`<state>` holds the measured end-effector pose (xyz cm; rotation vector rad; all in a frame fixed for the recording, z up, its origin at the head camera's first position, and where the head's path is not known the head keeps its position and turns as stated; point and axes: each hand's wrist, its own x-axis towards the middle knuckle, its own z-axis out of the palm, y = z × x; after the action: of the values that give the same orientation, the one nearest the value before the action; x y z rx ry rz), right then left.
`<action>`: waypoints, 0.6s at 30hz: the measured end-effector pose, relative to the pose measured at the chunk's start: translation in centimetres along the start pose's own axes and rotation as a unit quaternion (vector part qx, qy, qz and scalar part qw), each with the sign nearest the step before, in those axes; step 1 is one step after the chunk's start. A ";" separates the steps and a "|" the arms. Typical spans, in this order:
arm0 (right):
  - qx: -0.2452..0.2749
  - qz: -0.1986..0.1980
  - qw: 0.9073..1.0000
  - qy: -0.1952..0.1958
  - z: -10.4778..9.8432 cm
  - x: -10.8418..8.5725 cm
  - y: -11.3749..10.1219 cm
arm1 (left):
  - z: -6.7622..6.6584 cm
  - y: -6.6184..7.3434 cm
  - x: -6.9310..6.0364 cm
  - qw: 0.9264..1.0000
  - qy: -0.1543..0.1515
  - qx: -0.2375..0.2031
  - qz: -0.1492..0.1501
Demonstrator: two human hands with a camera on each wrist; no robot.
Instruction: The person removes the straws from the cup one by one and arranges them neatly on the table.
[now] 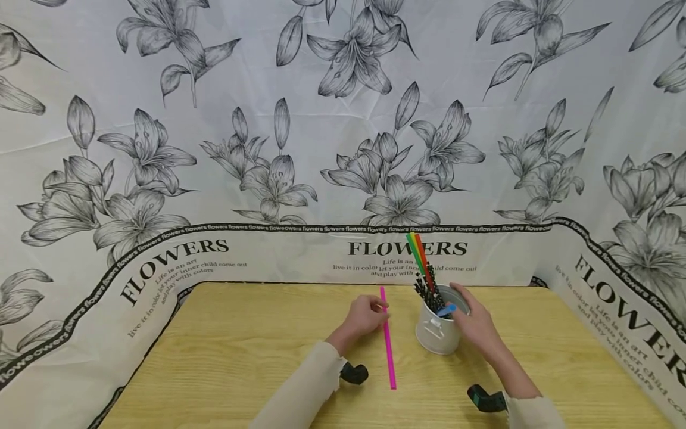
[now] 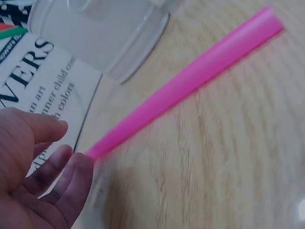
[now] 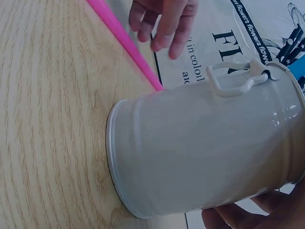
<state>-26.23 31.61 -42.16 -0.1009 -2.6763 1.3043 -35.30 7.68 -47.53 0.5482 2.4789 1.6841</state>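
Note:
A long pink straw (image 1: 390,357) lies on the wooden table, pointing away from the person. My left hand (image 1: 365,316) is beside its far part, thumb and fingers apart and loosely bent; in the left wrist view the fingertips (image 2: 83,164) come close to or touch the straw, without pinching it. To the right stands a white metal bucket (image 1: 435,339) with a small side handle (image 3: 233,90). My right hand (image 1: 477,325) grips its right side at the rim. Black straws with white spots (image 1: 429,298), green (image 1: 418,253), yellow and red straws, and a blue one (image 1: 446,310) lean inside.
The light wooden table (image 1: 241,339) ends at a white cloth backdrop (image 1: 268,256) printed with flowers and lettering, which stands behind it and at both sides. Dark camera mounts (image 1: 354,374) stick out from both wrists.

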 end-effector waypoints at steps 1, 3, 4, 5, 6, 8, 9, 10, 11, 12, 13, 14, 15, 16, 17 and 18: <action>0.000 -0.001 1.000 0.001 0.0 0.0 0.0 | 0.0 0.3 -0.2 1.000 -0.002 -0.008 0.010; 0.000 -0.002 1.000 0.001 -0.1 0.0 0.1 | 0.1 1.1 -0.6 0.999 -0.006 -0.020 0.039; 0.000 -0.002 1.000 0.001 0.0 0.0 0.1 | 0.1 1.6 -0.9 0.998 -0.007 -0.023 0.055; 0.001 -0.002 1.000 0.002 0.0 0.0 0.1 | 0.2 2.1 -1.1 0.997 -0.007 -0.025 0.071; 0.001 -0.002 1.000 0.002 0.0 0.0 0.1 | 0.2 2.7 -1.4 0.996 -0.008 -0.026 0.087; 0.002 -0.002 1.000 0.005 0.0 0.0 0.1 | 0.5 4.0 -2.1 0.993 -0.008 -0.020 0.120; 0.003 -0.001 1.000 0.006 0.0 -0.1 0.1 | 0.6 4.7 -2.4 0.991 -0.008 -0.016 0.133; 0.004 -0.001 1.000 0.009 0.0 -0.1 0.0 | 0.7 5.3 -2.8 0.989 -0.008 -0.013 0.146; 0.004 -0.002 1.000 0.010 0.0 0.0 0.0 | 0.9 5.9 -3.1 0.987 -0.007 -0.009 0.158; 0.006 0.000 1.000 0.010 0.0 0.0 0.0 | 1.0 6.5 -3.5 0.986 -0.007 -0.006 0.167; 0.004 -0.001 1.000 0.012 0.0 0.0 0.0 | 1.2 7.0 -3.8 0.983 -0.004 0.000 0.183; 0.005 -0.001 1.000 0.011 0.0 0.0 0.0 | 1.3 7.4 -4.2 0.980 -0.001 0.006 0.199; 0.005 -0.001 1.000 0.010 0.0 0.0 0.0 | 1.5 7.8 -4.4 0.977 0.002 0.013 0.213; 0.005 0.000 1.000 0.009 0.0 -0.1 0.0 | 1.7 8.0 -4.7 0.974 0.007 0.021 0.227; 0.005 0.001 1.000 0.008 0.0 -0.1 0.0 | 1.9 8.3 -4.9 0.971 0.012 0.029 0.238; 0.005 0.002 1.000 0.007 0.0 -0.1 0.0 | 2.2 8.5 -5.1 0.968 0.017 0.036 0.249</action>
<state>-26.13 31.59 -42.20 -0.1139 -2.6592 1.3137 -27.94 10.60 -41.21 1.2493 2.5828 1.7598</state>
